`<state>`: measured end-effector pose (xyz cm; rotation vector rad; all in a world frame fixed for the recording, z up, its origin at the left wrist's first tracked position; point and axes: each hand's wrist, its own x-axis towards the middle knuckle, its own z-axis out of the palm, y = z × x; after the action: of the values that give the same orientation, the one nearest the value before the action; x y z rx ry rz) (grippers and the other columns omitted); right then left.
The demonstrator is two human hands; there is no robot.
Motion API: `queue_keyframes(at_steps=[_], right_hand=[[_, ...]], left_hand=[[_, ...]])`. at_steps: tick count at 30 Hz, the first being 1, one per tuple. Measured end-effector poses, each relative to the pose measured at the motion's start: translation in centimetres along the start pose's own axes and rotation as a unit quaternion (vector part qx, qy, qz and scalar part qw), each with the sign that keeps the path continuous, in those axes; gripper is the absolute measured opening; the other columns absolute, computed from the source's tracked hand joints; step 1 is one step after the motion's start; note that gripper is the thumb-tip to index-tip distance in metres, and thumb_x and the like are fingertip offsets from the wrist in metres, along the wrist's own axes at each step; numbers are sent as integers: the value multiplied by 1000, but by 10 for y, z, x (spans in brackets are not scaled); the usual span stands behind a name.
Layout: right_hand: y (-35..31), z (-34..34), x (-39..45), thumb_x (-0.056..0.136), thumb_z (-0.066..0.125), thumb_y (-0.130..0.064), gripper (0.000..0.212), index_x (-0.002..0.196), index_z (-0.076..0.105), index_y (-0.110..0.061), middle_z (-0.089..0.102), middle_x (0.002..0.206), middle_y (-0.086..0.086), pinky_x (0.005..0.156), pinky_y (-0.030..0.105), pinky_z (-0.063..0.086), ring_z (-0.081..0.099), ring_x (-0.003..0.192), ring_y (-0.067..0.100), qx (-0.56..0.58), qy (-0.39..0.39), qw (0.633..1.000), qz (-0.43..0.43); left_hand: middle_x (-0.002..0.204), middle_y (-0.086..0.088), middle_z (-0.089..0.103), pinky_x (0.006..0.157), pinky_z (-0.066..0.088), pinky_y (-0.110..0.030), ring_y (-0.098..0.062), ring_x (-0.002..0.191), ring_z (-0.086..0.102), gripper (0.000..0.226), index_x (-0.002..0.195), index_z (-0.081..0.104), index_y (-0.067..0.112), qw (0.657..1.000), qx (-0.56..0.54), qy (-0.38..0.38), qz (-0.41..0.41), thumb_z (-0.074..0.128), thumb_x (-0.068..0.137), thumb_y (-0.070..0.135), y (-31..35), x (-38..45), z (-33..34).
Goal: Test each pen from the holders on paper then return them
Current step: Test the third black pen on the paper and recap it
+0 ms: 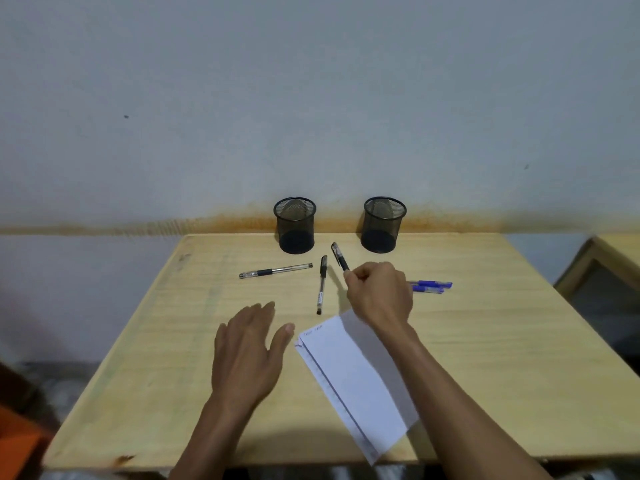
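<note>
Paper (349, 375), a white lined sheet with faint scribbles at its far end, lies slanted near the front edge of the wooden table (145, 341), its lower corner reaching past that edge. Just beside its far end the left hand (247, 355) hovers with fingers straight and relaxed, holding nothing. Above the sheet's far right corner the right hand (379, 292) pinches a black pen (340, 256) with curled fingers, the capped end pointing up toward the back edge. Another black pen (322, 285) lies flat just left of that hand, running front to back, and a clear-barrelled pen (276, 270) lies crosswise further left. Two blue pens (431, 286) lie side by side behind the right hand, toward the right edge, partly hidden by it. Along the back edge, against the wall, stand the left mesh holder (295, 225) and the right mesh holder (383, 225), both upright, well apart, with no pens in them.
</note>
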<state>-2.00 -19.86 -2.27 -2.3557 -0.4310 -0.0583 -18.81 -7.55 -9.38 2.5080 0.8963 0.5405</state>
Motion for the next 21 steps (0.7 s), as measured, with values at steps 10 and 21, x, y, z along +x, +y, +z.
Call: queue_keyframes(at_steps=[10,21], right_hand=[[-6,70,30,91,58,-34,21,84,69,-18,70,84,2,86,41,40,61,81,27,-122,-33,990,64],[-41,93,33,100,55,-33,27,119,73,-26,67,116,3,88,42,36,54,111,28,-180,-25,953,-243]], left_hand=[[145,2,52,116,24,-46,-17,141,37,65,129,63,27,997,72,19,16,23,94,64,-11,-2,13],[147,4,50,118,19,-43,-15,142,35,58,129,62,27,997,70,21,1,35,92,62,-11,0,15]])
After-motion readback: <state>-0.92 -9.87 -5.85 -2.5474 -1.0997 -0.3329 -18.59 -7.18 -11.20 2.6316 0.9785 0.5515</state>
